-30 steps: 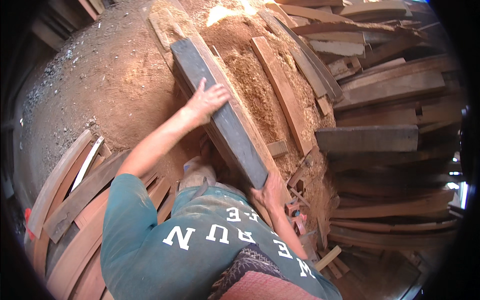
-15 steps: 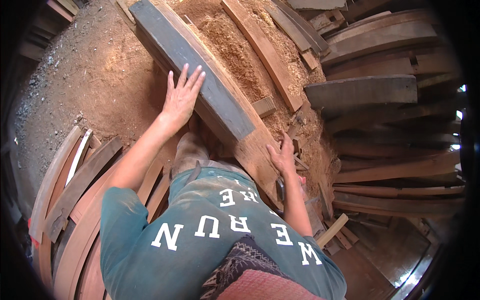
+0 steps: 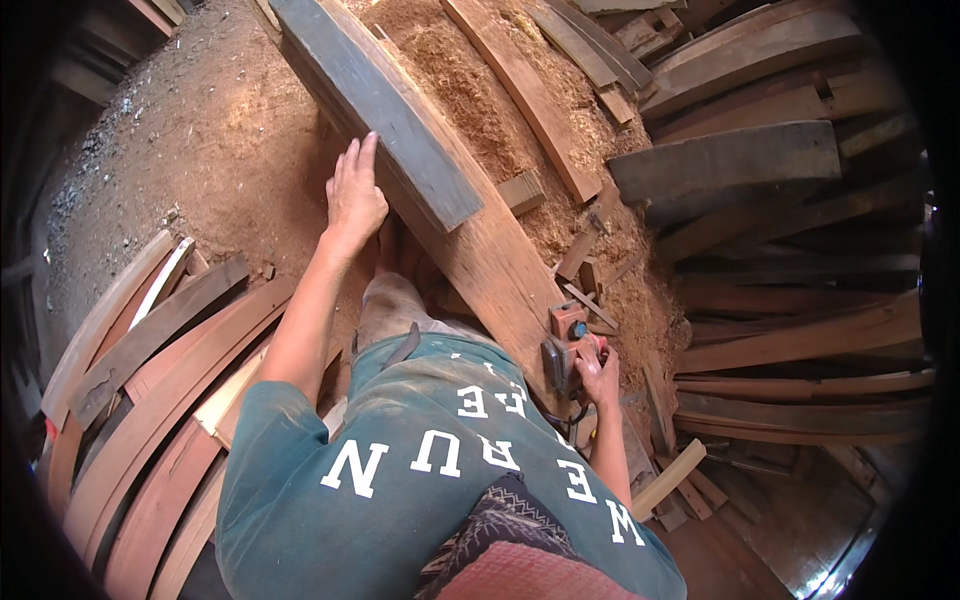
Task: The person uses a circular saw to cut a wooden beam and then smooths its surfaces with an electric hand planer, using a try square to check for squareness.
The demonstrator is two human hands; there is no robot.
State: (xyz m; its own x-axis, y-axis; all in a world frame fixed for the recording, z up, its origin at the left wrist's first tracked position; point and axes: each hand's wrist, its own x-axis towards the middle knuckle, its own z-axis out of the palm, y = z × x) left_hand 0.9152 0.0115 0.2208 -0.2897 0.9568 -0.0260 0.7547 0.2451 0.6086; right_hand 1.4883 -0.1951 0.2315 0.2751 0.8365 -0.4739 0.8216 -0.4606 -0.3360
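A grey-faced board (image 3: pixel 375 110) lies on top of a thick brown wooden beam (image 3: pixel 500 270) that runs from the upper left down toward my waist. My left hand (image 3: pixel 357 190) is at the board's left edge, fingers stretched out, their tips by its side. My right hand (image 3: pixel 598 372) grips the red handle of an electric planer (image 3: pixel 568 335). The tool sits at the beam's near end, close to my shirt. Part of its handle is hidden by my fingers, and its underside does not show.
Wood shavings (image 3: pixel 450 95) cover the ground beyond the beam, with a long plank (image 3: pixel 530 100) and a small block (image 3: pixel 521 192) there. Curved timbers (image 3: pixel 150 400) are heaped at my left. More boards (image 3: pixel 730 165) are stacked along the right. A pale offcut (image 3: pixel 670 478) lies near my right elbow.
My left hand has slipped from the board's top to its left edge. The grey-faced board has slid away along the beam. My right hand has left the beam and taken hold of the electric planer.
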